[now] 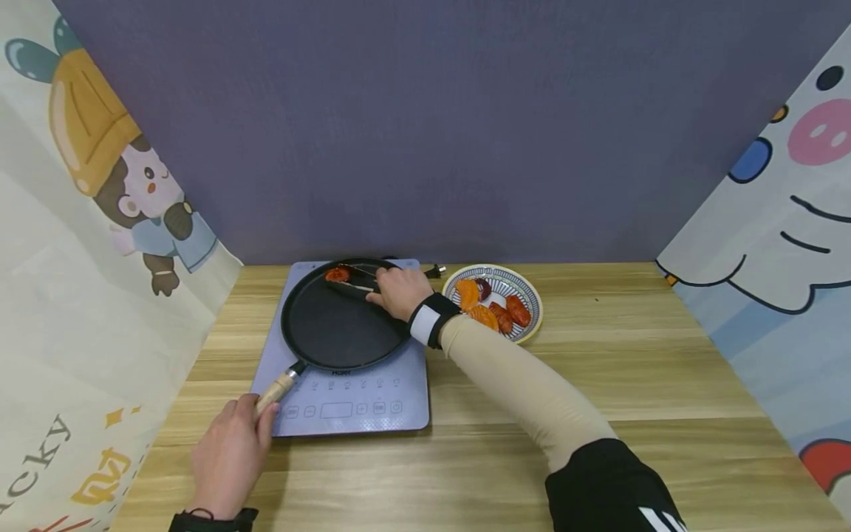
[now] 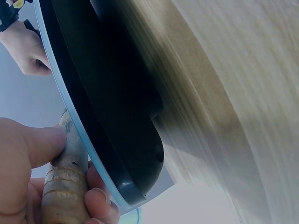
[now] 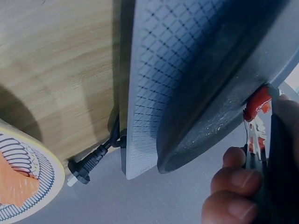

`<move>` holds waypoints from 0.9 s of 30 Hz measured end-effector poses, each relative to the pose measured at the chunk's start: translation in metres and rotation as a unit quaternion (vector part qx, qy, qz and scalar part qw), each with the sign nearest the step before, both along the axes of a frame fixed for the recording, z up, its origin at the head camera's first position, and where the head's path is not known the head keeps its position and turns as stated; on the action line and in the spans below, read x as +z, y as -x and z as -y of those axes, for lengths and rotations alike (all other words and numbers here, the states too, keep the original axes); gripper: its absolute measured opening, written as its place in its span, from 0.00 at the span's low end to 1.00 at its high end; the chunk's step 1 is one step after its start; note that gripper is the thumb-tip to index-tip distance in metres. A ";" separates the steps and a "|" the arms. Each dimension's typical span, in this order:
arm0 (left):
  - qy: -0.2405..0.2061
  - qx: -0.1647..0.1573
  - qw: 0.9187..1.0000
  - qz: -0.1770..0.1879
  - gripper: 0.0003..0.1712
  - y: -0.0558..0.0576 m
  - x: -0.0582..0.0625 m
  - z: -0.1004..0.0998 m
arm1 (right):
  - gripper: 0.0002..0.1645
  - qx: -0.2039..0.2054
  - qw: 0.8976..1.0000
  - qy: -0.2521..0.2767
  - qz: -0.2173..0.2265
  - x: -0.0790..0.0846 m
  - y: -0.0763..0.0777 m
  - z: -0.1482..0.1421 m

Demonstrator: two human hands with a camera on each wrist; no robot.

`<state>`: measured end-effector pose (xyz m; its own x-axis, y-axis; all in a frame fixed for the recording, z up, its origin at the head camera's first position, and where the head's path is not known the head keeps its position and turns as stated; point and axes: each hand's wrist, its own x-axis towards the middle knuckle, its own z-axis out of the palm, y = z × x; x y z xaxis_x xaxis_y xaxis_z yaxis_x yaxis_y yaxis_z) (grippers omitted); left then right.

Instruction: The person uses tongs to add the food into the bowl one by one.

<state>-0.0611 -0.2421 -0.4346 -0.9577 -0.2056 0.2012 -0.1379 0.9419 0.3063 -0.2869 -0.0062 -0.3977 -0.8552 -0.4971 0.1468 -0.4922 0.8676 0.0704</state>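
Observation:
My left hand (image 1: 229, 454) grips the wooden handle (image 1: 275, 391) of a black frying pan (image 1: 342, 325), with thumb and fingers round it in the left wrist view. The pan sits on a pale induction cooktop (image 1: 346, 414). My right hand (image 1: 401, 292) reaches over the pan's right side and holds metal tongs (image 3: 256, 161). The tips of the tongs are at a glossy red food piece (image 1: 337, 274) near the pan's far edge. In the right wrist view this red piece lies between the tong tips, close to the pan's inner surface.
Right of the cooktop stands a patterned bowl (image 1: 535, 314) with several orange, red and dark food pieces. A black power plug (image 1: 435, 271) lies between cooktop and bowl. A grey-purple wall (image 1: 432, 133) rises behind the wooden table (image 1: 625, 355).

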 end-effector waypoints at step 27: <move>-0.001 -0.003 1.000 -0.001 0.20 0.000 0.001 0.000 | 0.35 -0.021 0.999 0.031 0.035 0.008 -0.006 -0.002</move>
